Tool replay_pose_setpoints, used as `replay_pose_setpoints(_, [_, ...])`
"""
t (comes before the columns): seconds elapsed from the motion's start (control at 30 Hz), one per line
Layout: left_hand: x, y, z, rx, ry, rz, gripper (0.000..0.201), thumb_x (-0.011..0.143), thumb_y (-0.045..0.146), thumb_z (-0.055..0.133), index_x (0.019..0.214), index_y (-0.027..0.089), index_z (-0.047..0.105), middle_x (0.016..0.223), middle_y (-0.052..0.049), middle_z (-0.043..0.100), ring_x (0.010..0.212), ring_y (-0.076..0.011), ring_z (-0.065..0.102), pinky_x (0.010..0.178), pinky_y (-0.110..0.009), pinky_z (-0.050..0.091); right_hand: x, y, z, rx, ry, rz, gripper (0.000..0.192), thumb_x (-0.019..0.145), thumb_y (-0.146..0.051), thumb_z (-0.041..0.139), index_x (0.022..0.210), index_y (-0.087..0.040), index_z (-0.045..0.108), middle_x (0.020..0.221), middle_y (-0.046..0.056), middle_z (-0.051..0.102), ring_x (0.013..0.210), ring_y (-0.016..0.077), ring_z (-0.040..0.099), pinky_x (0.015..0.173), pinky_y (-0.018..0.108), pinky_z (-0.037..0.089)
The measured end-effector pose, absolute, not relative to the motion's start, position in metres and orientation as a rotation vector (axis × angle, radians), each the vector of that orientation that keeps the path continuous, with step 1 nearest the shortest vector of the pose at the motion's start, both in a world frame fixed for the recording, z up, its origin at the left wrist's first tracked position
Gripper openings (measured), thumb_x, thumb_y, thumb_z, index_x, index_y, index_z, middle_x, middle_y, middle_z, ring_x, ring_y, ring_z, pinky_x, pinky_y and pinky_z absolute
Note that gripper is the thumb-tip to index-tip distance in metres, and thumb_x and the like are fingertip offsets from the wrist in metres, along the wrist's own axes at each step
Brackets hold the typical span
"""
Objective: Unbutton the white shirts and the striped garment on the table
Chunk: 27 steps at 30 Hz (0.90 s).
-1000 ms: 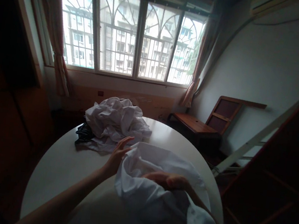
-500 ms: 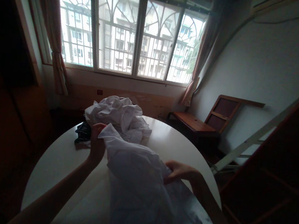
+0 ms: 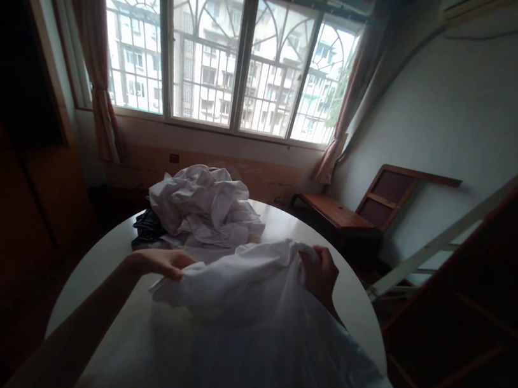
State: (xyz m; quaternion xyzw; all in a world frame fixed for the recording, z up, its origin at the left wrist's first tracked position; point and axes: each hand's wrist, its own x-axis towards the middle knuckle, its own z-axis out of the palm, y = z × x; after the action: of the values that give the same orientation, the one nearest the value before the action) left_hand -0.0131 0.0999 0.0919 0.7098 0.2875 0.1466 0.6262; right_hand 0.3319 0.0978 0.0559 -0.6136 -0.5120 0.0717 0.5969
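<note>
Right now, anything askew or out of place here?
A wooden chair lies tipped against the right wall, and a crumpled white heap sits on the table. Both hands, left and right, hold a white garment.

Both hands held a white cloth garment [image 3: 251,321] over the round white table [image 3: 98,274]: left hand [image 3: 160,262] pinching one edge, right hand [image 3: 322,275] gripping another.

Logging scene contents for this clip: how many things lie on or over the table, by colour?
White: 2, the shirt held up by the left hand and right hand, and the crumpled pile behind it.
Dark: 1, a cloth under the pile's left edge.
Total: 3, all on the round table.
</note>
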Motion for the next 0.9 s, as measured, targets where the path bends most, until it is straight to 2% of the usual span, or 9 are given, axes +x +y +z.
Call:
replay_pose_setpoints(0.1, [0.000, 0.096, 0.091, 1.560, 0.569, 0.459, 0.056, 0.062, 0.062, 0.054, 0.089, 0.014, 0.065, 0.086, -0.010, 0.064, 0.084, -0.0231, 0.058, 0.073, -0.031, 0.043, 0.318, 0.092, 0.051, -1.383, -1.233, 0.168, 0.028, 0.066, -0.046, 0.059, 0.078, -0.022, 0.052, 0.071, 0.000, 0.059, 0.063, 0.0149, 0.052, 0.060, 0.026, 0.040])
replay_pose_setpoints(0.17, [0.015, 0.094, 0.087, 1.546, 0.614, 0.527, 0.050, 0.066, 0.059, 0.051, 0.086, 0.015, 0.066, 0.085, -0.011, 0.065, 0.081, -0.0212, 0.059, 0.071, -0.030, 0.044, 0.307, 0.086, 0.050, -1.334, -1.280, 0.177, 0.026, 0.067, -0.045, 0.060, 0.079, -0.023, 0.051, 0.073, 0.001, 0.059, 0.065, 0.0155, 0.052, 0.063, 0.027, 0.040])
replay_pose_setpoints(0.27, [0.040, 0.089, 0.076, 1.587, 0.739, 0.614, 0.034, 0.065, 0.048, 0.059, 0.078, 0.018, 0.067, 0.078, -0.007, 0.066, 0.070, -0.0193, 0.058, 0.060, -0.027, 0.044, 0.294, 0.078, 0.050, -1.284, -1.326, 0.250, 0.028, 0.067, -0.046, 0.061, 0.081, -0.024, 0.050, 0.074, 0.002, 0.059, 0.065, 0.0162, 0.052, 0.063, 0.028, 0.041])
replay_pose_setpoints(0.37, [0.058, 0.088, 0.065, 1.550, 0.799, 0.709, 0.022, 0.056, 0.035, 0.069, 0.066, 0.016, 0.065, 0.061, -0.003, 0.063, 0.055, -0.0150, 0.053, 0.049, -0.023, 0.040, 0.290, 0.079, 0.051, -1.265, -1.364, 0.377, 0.038, 0.065, -0.047, 0.063, 0.091, -0.024, 0.048, 0.081, 0.004, 0.059, 0.070, 0.0170, 0.053, 0.066, 0.028, 0.042])
replay_pose_setpoints(0.5, [0.058, 0.099, 0.058, 1.367, 0.833, 1.063, 0.026, 0.052, 0.030, 0.068, 0.069, 0.013, 0.060, 0.058, -0.001, 0.059, 0.051, -0.0110, 0.050, 0.047, -0.020, 0.037, 0.297, 0.096, 0.048, -1.098, -1.429, 0.762, 0.065, 0.060, -0.043, 0.069, 0.112, -0.022, 0.037, 0.092, 0.005, 0.058, 0.081, 0.0177, 0.057, 0.074, 0.032, 0.044])
replay_pose_setpoints(0.6, [0.044, 0.114, 0.061, 1.213, 0.913, 1.349, 0.025, 0.049, 0.027, 0.064, 0.068, 0.014, 0.054, 0.055, 0.003, 0.054, 0.047, -0.0084, 0.046, 0.045, -0.019, 0.035, 0.307, 0.105, 0.048, -1.083, -1.438, 1.144, 0.072, 0.057, -0.038, 0.072, 0.116, -0.019, 0.036, 0.096, 0.005, 0.059, 0.084, 0.0181, 0.058, 0.077, 0.034, 0.044])
replay_pose_setpoints(0.73, [0.023, 0.124, 0.070, 1.098, 1.033, 1.524, 0.022, 0.048, 0.022, 0.058, 0.068, 0.014, 0.051, 0.053, 0.005, 0.051, 0.045, -0.0078, 0.044, 0.042, -0.018, 0.035, 0.321, 0.099, 0.054, -1.043, -1.689, 1.633, 0.058, 0.058, -0.032, 0.073, 0.108, -0.015, 0.050, 0.096, 0.006, 0.062, 0.088, 0.0205, 0.059, 0.079, 0.035, 0.044])
replay_pose_setpoints(0.9, [0.008, 0.126, 0.075, 1.065, 1.059, 1.622, 0.026, 0.050, 0.023, 0.056, 0.075, 0.015, 0.053, 0.055, 0.005, 0.052, 0.047, -0.0087, 0.047, 0.044, -0.019, 0.038, 0.336, 0.094, 0.059, -1.045, -1.859, 1.758, 0.037, 0.062, -0.030, 0.070, 0.094, -0.015, 0.059, 0.088, 0.003, 0.064, 0.081, 0.0179, 0.060, 0.073, 0.031, 0.044])
